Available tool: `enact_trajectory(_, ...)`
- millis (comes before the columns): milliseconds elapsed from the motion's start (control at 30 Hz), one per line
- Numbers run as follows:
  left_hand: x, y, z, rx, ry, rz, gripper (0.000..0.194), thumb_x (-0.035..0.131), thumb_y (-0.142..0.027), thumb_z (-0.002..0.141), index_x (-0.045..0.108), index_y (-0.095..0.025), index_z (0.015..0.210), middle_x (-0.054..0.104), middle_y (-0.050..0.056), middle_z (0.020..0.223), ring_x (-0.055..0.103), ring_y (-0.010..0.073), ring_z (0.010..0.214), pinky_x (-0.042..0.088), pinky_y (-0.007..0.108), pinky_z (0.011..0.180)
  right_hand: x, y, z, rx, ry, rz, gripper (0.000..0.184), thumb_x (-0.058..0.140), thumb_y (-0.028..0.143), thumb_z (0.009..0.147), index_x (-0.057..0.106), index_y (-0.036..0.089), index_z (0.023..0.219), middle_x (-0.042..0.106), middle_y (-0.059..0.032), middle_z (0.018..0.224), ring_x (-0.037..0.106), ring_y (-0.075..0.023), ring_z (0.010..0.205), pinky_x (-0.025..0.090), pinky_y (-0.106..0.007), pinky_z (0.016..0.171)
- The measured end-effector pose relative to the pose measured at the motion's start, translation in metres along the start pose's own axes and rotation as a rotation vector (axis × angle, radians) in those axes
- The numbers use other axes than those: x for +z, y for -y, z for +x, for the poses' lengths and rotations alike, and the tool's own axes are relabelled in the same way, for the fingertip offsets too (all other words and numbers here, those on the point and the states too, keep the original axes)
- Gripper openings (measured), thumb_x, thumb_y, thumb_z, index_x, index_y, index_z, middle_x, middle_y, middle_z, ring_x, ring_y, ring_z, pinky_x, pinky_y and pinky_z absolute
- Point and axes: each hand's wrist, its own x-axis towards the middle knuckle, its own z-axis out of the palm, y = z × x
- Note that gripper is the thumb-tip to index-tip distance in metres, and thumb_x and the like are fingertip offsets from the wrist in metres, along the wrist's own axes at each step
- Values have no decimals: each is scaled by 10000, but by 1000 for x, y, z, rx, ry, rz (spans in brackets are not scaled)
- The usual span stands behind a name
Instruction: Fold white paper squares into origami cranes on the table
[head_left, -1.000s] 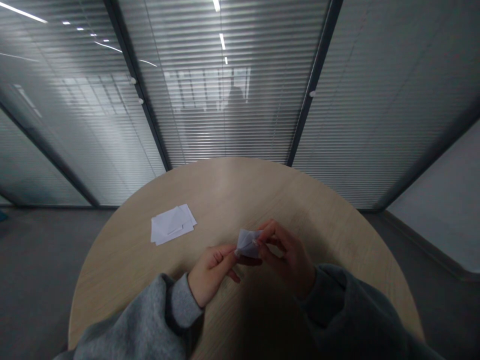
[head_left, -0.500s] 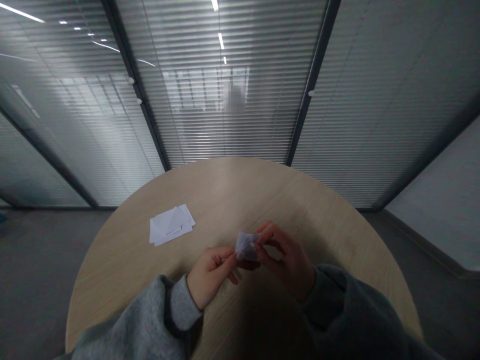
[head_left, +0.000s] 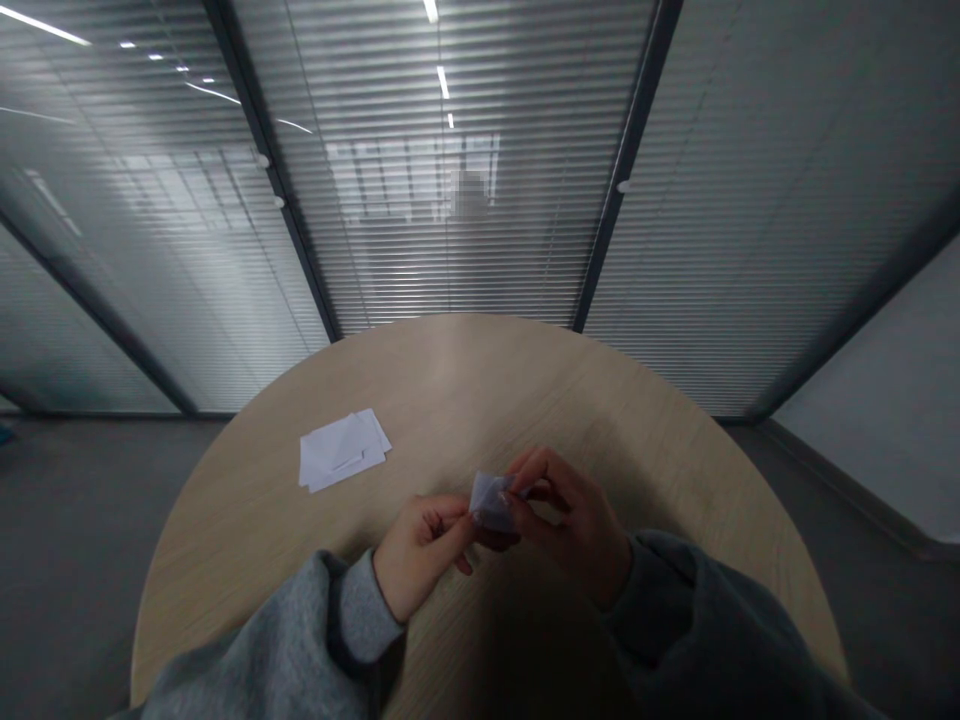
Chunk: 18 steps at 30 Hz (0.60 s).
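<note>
A small folded piece of white paper [head_left: 491,500] is held just above the round wooden table [head_left: 465,400], between both hands. My left hand [head_left: 421,550] pinches its lower left corner with fingers curled. My right hand [head_left: 564,520] grips its right side, thumb and forefinger pressed on the fold. Both wrists wear grey sleeves.
A small stack of white paper sheets [head_left: 341,450] lies on the table to the left of the hands. Behind the table stand glass walls with slatted blinds and dark frames [head_left: 622,170]. Grey floor surrounds the table.
The folded paper and both hands have shifted slightly left and lower, and the paper looks a little more closed up between the fingers.
</note>
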Motion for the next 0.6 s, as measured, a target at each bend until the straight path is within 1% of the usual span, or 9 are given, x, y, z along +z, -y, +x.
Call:
enact_trajectory(133, 1, 1, 0, -47, 15, -22, 486, 543, -573, 801, 714, -133, 915, 747, 130, 791, 690, 205, 715, 449, 202, 477, 1, 0, -1, -24, 31, 12, 92, 551, 184, 810, 474, 225, 783, 561, 9, 738, 577, -118, 644, 538, -247, 570)
enact_trajectory(267, 2, 0, 1, -76, 5, -21, 497, 526, -584, 808, 715, -132, 890, 750, 127, 759, 696, 210, 705, 447, 214, 486, 3, 1, -2, 20, 27, 39, 95, 576, 218, 814, 482, 230, 808, 573, 11, 741, 601, -124, 659, 554, -262, 609)
enact_trajectory(300, 2, 0, 1, -74, -4, -24, 499, 526, -586, 808, 715, -130, 883, 750, 129, 760, 697, 215, 714, 450, 218, 492, 3, 2, -2, 48, 12, 65, 116, 596, 236, 806, 486, 236, 844, 577, 9, 764, 609, -125, 671, 560, -266, 620)
enact_trajectory(367, 2, -2, 0, -59, -32, -34, 506, 530, -590, 803, 716, -124, 865, 750, 134, 760, 698, 223, 721, 456, 226, 498, 4, 2, -2, 123, -16, 141, 244, 646, 288, 778, 477, 249, 949, 584, -3, 840, 622, -133, 700, 569, -275, 625)
enact_trajectory(400, 2, -3, 0, -50, -50, -38, 509, 532, -591, 801, 717, -120, 855, 749, 135, 757, 698, 224, 717, 458, 229, 500, 4, 1, -2, 162, -20, 174, 311, 667, 315, 763, 467, 253, 993, 586, -10, 872, 626, -139, 712, 570, -279, 621)
enact_trajectory(433, 2, -4, 0, -39, -71, -40, 510, 534, -591, 800, 717, -116, 844, 748, 135, 751, 697, 223, 710, 459, 232, 502, 5, 1, -2, 196, -9, 193, 335, 674, 338, 758, 466, 251, 1006, 591, -15, 881, 627, -142, 715, 569, -283, 616)
enact_trajectory(533, 3, -6, 0, -9, -124, -37, 509, 535, -589, 798, 716, -115, 835, 744, 128, 731, 688, 215, 679, 465, 242, 509, 6, -2, -2, 263, 72, 171, 225, 634, 387, 792, 530, 216, 896, 604, -11, 789, 617, -141, 684, 552, -283, 608)
enact_trajectory(600, 3, -6, 0, -4, -137, -33, 511, 533, -594, 796, 715, -119, 841, 744, 123, 736, 683, 211, 670, 470, 250, 517, 7, -4, -2, 294, 96, 171, 230, 615, 421, 801, 555, 198, 811, 599, -7, 741, 604, -132, 647, 540, -274, 591)
